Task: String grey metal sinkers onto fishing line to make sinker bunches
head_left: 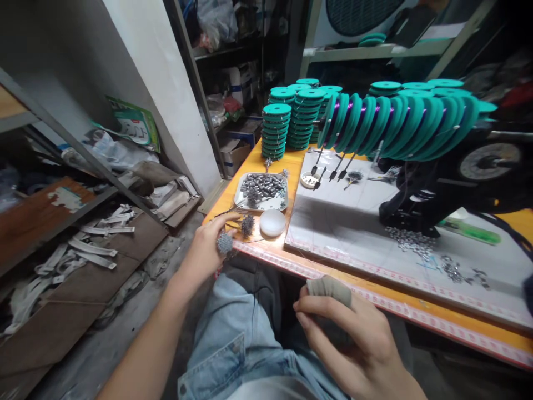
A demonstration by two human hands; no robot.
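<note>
My left hand (208,244) rests at the table's front left corner, fingers wrapped round a bundle of thin wires with a grey cluster of small tips (225,243). Just right of it lies another dark cluster (247,224), beside a round white lid (272,222). Behind them a white tray (242,200) holds many small metal cylinders (262,189). My right hand (341,325) is over my lap, below the table edge, with a grey-green wrap on one finger. Its thumb and fingertips are pinched together; anything between them is too small to make out.
Teal spools (400,125) line a black machine (416,194) on a grey board (333,222). More spools (275,133) stand stacked behind. Small metal parts (410,241) lie near the machine base. A pink-white strip (391,303) runs along the front edge. Shelves stand left.
</note>
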